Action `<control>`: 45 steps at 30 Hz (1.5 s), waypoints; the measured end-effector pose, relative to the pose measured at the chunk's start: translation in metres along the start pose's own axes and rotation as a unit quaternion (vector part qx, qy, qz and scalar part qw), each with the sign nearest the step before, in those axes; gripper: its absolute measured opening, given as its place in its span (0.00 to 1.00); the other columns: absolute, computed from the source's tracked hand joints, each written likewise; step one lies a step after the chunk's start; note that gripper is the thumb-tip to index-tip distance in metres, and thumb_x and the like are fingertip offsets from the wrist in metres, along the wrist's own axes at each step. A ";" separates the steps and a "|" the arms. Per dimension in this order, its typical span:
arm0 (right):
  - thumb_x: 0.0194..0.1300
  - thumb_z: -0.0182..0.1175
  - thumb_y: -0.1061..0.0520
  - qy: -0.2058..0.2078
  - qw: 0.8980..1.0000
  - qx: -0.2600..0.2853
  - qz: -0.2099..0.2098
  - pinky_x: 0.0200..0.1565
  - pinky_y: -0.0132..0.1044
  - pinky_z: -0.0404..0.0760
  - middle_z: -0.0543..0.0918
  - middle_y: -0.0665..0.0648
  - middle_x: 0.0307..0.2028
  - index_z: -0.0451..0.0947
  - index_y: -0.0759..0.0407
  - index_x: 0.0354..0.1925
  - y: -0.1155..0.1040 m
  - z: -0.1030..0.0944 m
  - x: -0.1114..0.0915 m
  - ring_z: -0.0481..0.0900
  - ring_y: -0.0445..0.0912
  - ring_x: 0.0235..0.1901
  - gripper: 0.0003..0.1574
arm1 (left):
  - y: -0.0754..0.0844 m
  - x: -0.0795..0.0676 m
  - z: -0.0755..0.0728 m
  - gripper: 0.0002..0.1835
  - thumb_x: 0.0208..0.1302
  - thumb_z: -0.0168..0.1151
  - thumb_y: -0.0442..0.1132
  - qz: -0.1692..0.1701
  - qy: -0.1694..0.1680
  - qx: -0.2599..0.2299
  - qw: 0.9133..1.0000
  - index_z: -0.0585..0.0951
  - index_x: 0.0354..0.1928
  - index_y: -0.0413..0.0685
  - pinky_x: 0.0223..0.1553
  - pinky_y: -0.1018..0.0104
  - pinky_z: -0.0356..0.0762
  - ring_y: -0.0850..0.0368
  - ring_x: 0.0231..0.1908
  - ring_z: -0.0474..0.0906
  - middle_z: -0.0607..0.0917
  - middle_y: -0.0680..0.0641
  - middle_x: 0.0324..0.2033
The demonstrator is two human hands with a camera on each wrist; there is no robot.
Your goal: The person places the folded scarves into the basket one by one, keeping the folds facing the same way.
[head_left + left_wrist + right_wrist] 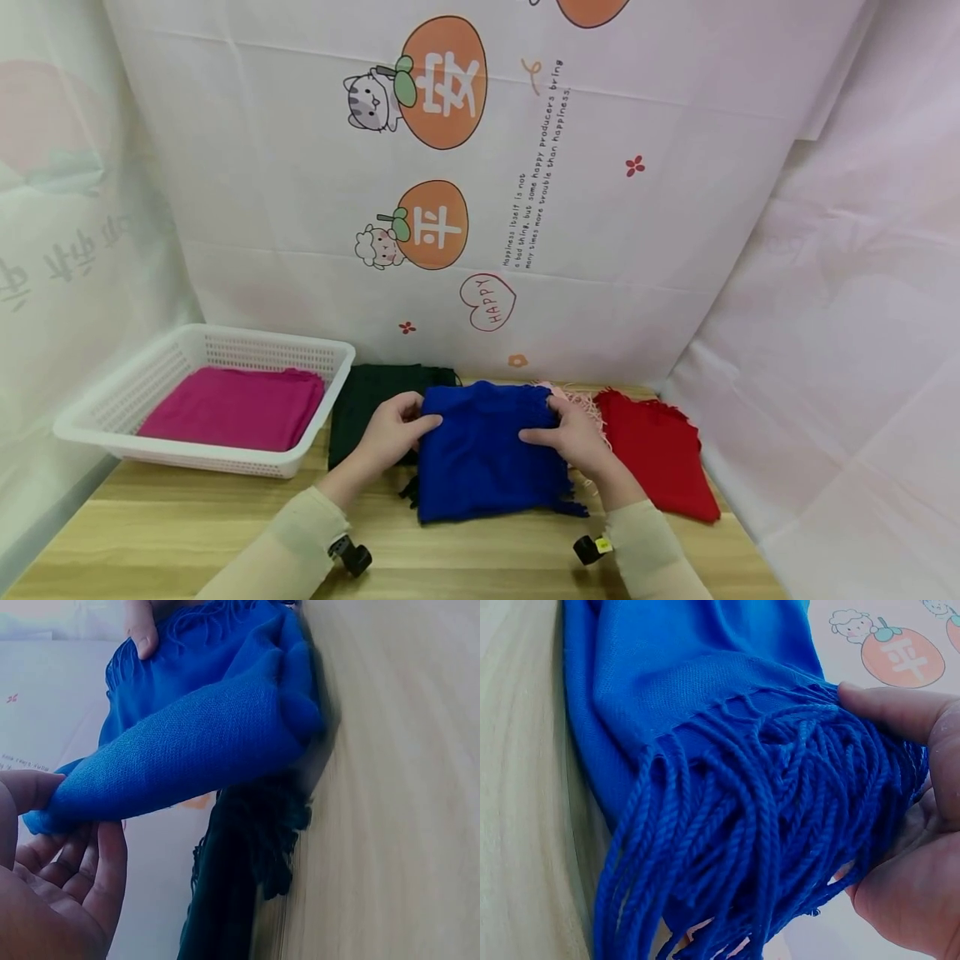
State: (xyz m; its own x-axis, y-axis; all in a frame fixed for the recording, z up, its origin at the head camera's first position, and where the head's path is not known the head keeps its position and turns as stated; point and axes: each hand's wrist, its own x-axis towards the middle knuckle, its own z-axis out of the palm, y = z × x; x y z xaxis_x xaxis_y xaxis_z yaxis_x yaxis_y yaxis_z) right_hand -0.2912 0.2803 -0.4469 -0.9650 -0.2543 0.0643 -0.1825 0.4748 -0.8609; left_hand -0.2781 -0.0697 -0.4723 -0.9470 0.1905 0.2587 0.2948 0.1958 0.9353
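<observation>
A folded blue scarf [487,454] with fringed ends is held between both hands over the middle of the table. My left hand [393,429] pinches its left edge, thumb on top and fingers beneath, as the left wrist view shows at the fold [172,750]. At the opposite side, my right hand [573,437] pinches the fringed edge; twisted tassels [765,795] hang beside the palm in the right wrist view. Partly behind the blue scarf lies a dark green scarf [367,408], nearest the left hand. A pink fringed scarf [588,404] is mostly hidden behind the right hand.
At the left, a white plastic basket [90,429] contains a folded magenta scarf [232,408]. A folded red scarf [660,454] lies on the right of the wooden table [450,558]. Printed white cloth [300,167] hangs behind and along both sides.
</observation>
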 end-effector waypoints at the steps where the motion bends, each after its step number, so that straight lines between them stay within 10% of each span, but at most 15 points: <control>1: 0.67 0.81 0.47 0.001 1.000 0.000 -0.001 0.73 0.68 0.71 0.68 0.70 0.81 0.64 0.70 0.82 -0.001 0.001 0.000 0.65 0.70 0.80 0.59 | 0.000 0.000 -0.001 0.10 0.75 0.75 0.43 -0.001 0.001 0.000 1.000 0.83 0.41 0.47 0.36 0.46 0.89 0.48 0.31 0.82 0.83 0.46 0.31; 7: 0.68 0.80 0.48 0.001 1.000 0.006 0.005 0.76 0.71 0.63 0.57 0.71 0.85 0.58 0.70 0.85 -0.003 0.004 -0.001 0.53 0.71 0.84 0.63 | 0.001 -0.002 -0.004 0.09 0.76 0.75 0.42 0.000 0.003 0.004 1.000 0.83 0.42 0.48 0.35 0.54 0.88 0.49 0.32 0.82 0.84 0.47 0.32; 14: 0.68 0.80 0.51 0.001 0.999 0.021 -0.029 0.67 0.61 0.81 0.84 0.61 0.66 0.80 0.63 0.68 -0.005 0.009 0.002 0.83 0.59 0.64 0.37 | 0.001 -0.003 -0.011 0.09 0.76 0.75 0.42 0.003 0.004 0.012 1.000 0.83 0.41 0.48 0.38 0.40 0.88 0.42 0.31 0.83 0.83 0.46 0.31; 25: 0.68 0.81 0.50 0.006 0.999 0.033 -0.035 0.64 0.55 0.85 0.89 0.56 0.59 0.83 0.57 0.65 -0.006 0.024 0.001 0.88 0.52 0.57 0.32 | -0.001 -0.005 -0.021 0.09 0.75 0.75 0.42 -0.001 0.014 0.029 0.999 0.83 0.41 0.47 0.39 0.41 0.89 0.49 0.29 0.82 0.82 0.48 0.29; 35: 0.66 0.82 0.50 0.024 0.999 0.031 -0.008 0.78 0.67 0.63 0.63 0.70 0.83 0.66 0.69 0.82 -0.010 0.032 -0.004 0.57 0.67 0.84 0.58 | -0.001 -0.007 -0.031 0.09 0.75 0.76 0.42 -0.005 0.018 0.030 0.999 0.84 0.42 0.47 0.38 0.42 0.89 0.48 0.28 0.81 0.83 0.47 0.30; 45: 0.67 0.82 0.51 0.035 0.998 0.035 -0.035 0.76 0.65 0.68 0.74 0.64 0.78 0.77 0.62 0.76 -0.018 0.040 -0.002 0.66 0.63 0.80 0.45 | 0.002 -0.005 -0.041 0.11 0.74 0.76 0.43 0.008 0.019 0.034 0.999 0.82 0.41 0.46 0.36 0.45 0.88 0.34 0.30 0.80 0.80 0.46 0.28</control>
State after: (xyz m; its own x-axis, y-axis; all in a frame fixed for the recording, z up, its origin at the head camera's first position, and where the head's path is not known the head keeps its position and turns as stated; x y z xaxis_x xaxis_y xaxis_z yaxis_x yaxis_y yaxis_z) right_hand -0.2780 0.2385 -0.4516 -0.9615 -0.2238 0.1592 -0.2392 0.3971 -0.8861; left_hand -0.2784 -0.1092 -0.4623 -0.9456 0.1580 0.2843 0.3174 0.2579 0.9126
